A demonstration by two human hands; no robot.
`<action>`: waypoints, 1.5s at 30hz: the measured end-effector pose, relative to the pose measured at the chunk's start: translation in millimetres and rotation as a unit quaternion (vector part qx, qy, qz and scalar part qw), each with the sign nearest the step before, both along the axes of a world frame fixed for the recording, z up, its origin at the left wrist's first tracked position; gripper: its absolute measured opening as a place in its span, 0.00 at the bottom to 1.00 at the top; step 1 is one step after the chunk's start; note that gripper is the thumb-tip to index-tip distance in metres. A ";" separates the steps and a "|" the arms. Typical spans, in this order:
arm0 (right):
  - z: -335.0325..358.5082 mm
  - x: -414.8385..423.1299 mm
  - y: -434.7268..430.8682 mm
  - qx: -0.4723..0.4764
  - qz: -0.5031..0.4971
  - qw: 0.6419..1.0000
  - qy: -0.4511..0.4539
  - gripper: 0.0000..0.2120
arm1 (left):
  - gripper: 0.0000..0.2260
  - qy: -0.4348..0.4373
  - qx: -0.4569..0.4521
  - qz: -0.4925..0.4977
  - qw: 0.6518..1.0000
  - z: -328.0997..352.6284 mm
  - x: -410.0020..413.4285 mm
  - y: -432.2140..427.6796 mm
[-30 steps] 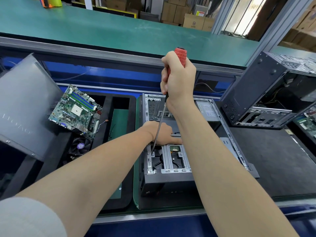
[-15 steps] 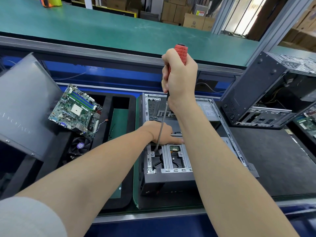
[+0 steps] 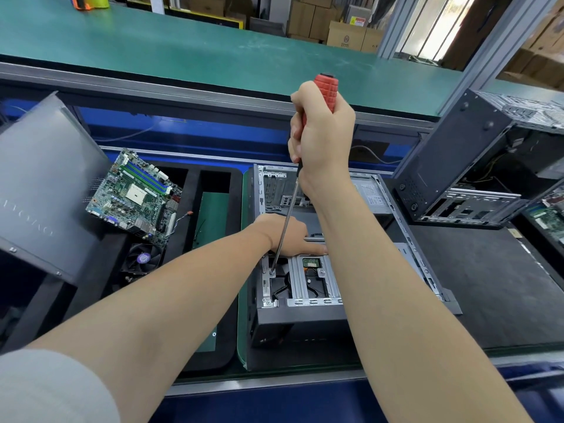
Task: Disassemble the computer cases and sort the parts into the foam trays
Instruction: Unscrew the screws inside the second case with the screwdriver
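Cardboard boxes and a metal frame stand behind a long green-topped desk [image 3: 183, 41], which runs across the back. All places below are given from the open computer case [image 3: 305, 325], lying on its side at the middle with its inside turned up.

Left of the case and largest is a grey side panel [image 3: 39, 184], propped at a slant. Right of it a second case [image 3: 451, 166] stands tilted, partly gutted, on a black mat [image 3: 488, 285]. Just to the left lies the black foam tray [image 3: 192, 184]. A green motherboard [image 3: 134, 193] rests on the tray's far side from the case, and a cooling fan [image 3: 142, 259] sits below that board. So some parts are already sorted.

Inside the case a silver drive cage [image 3: 308, 285] fills the near end and a power supply [image 3: 370, 193] the far right corner.

The left hand [image 3: 287, 232] rests flat on the cage's upper edge, fingers straight, steadying it. The right hand [image 3: 323, 138] is clenched round the red handle of a long screwdriver [image 3: 327, 88], held above the case.

Over the last second the handle has risen a little and the fist has shifted on it. The tip has stayed on the screw [image 3: 271, 272] at the cage's left rail. That suggests the screw is backing out and the cage is nearly free on that side. I cannot tell whether the screw is fully loose.
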State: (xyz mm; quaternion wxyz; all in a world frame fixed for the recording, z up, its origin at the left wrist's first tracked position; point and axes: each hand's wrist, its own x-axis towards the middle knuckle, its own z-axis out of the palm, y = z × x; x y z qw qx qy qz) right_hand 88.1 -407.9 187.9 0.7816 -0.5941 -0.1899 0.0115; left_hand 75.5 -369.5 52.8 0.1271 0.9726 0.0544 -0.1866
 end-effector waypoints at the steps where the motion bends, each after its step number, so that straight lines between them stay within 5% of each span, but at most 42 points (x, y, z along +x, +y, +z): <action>1: -0.7 0.0 -0.1 0.004 -0.001 1.000 0.007 0.06 | 0.16 0.005 -0.002 0.001 1.000 1.1 0.1 0.0; 6: -3.3 -1.3 -0.3 0.005 -0.003 1.000 0.013 0.05 | 0.18 0.001 0.004 -0.007 1.000 0.2 1.2 -0.9; 9: -1.8 -1.6 -0.3 0.007 0.000 1.000 0.011 0.05 | 0.60 0.036 0.037 -0.145 0.988 10.9 -0.6 0.5; 11: -0.8 -1.8 0.5 0.006 0.000 1.000 0.007 0.05 | 0.69 0.017 0.069 -0.205 0.976 7.8 2.2 3.3; 15: -2.9 -2.5 0.2 -0.012 -0.009 1.000 -0.006 0.06 | 0.60 0.014 0.047 -0.172 0.984 2.3 2.4 6.7; 18: -5.6 -3.5 -1.5 -0.037 -0.011 0.998 -0.041 0.07 | 0.28 0.009 0.024 -0.066 0.998 -6.6 3.8 8.2; 19: -5.5 -3.8 -1.6 -0.036 -0.011 0.998 -0.042 0.07 | 0.28 0.008 0.019 -0.058 0.998 -3.6 3.2 8.0; 22: -4.3 -3.4 -0.5 -0.017 -0.017 1.000 -0.016 0.07 | 0.63 -0.001 0.039 -0.199 0.979 -7.6 10.3 7.2; 24: -4.9 -3.5 0.4 -0.012 -0.021 1.000 -0.008 0.07 | 0.61 -0.001 0.048 -0.234 0.971 -8.7 11.7 9.8; 26: -5.3 -4.2 1.0 -0.010 -0.020 1.000 -0.006 0.07 | 0.45 -0.013 0.053 -0.212 0.976 -4.3 7.9 10.2; 30: -4.0 -2.9 -0.1 -0.014 -0.025 1.000 0.001 0.06 | 0.67 -0.013 0.046 -0.220 0.974 -9.4 11.2 9.9; 32: -1.9 -1.6 -1.8 -0.012 -0.028 1.000 0.002 0.06 | 0.59 -0.026 0.047 -0.168 0.984 -12.0 8.7 9.8; 34: 0.5 -0.4 -3.7 -0.012 -0.029 0.999 -0.001 0.06 | 0.39 -0.058 0.041 -0.078 0.994 -17.4 8.5 8.8; 38: 4.6 1.2 -6.9 -0.021 -0.033 0.999 -0.014 0.08 | 0.45 -0.033 0.029 -0.159 0.986 -26.4 19.8 13.5; 45: 9.7 0.9 -11.3 -0.017 -0.034 0.999 -0.019 0.05 | 0.26 -0.090 -0.047 -0.128 0.987 -26.9 14.0 22.9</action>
